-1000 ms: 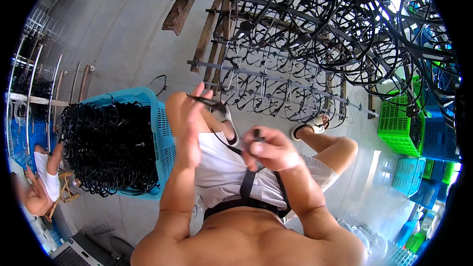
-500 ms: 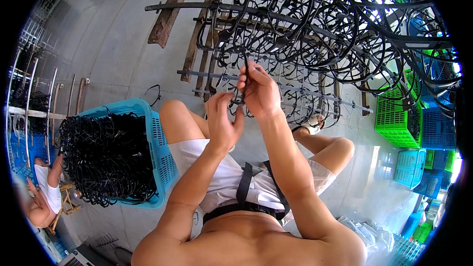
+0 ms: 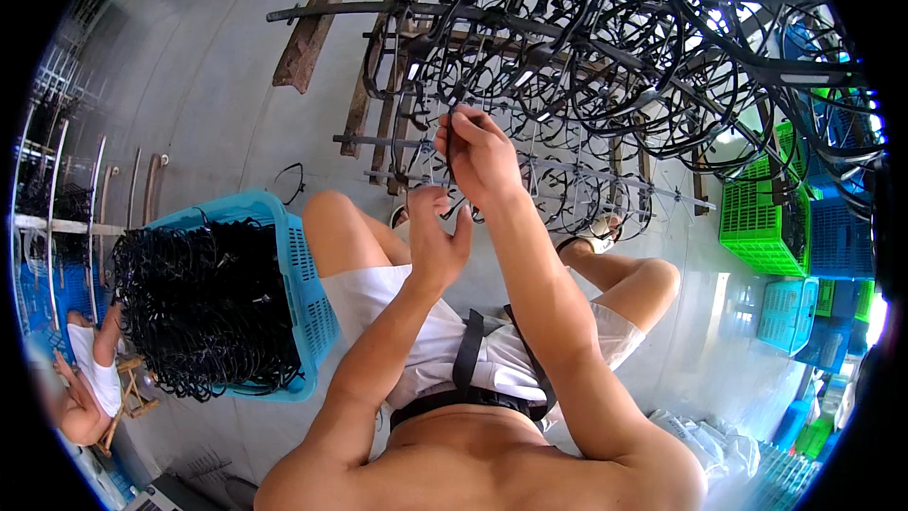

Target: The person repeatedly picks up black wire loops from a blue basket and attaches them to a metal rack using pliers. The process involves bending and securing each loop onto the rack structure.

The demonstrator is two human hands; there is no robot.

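A thin black curved strip (image 3: 450,153) stands nearly upright before me, its exact kind unclear. My right hand (image 3: 484,159) pinches it near its upper end, fingers and thumb pressed together. Lower and to the left is my left hand (image 3: 437,241), its thumb apart from the bent fingers. Those fingertips are close to the strip's lower end; whether they touch it is not clear. Just beyond both hands, a rack (image 3: 511,24) of rods carries many black looped plastic parts, some hanging right behind my fingers.
Left of my knee stands a blue basket (image 3: 317,322) heaped with black looped parts. One loose loop (image 3: 290,182) lies on the floor behind it. Green crates (image 3: 757,232) and blue crates are stacked at the right. Another person (image 3: 90,378) sits at the far left.
My right hand has shifted slightly left and up with the black strip. The left hand's thumb and fingers sit a little lower, and the strip's lower part shows more plainly between the hands.
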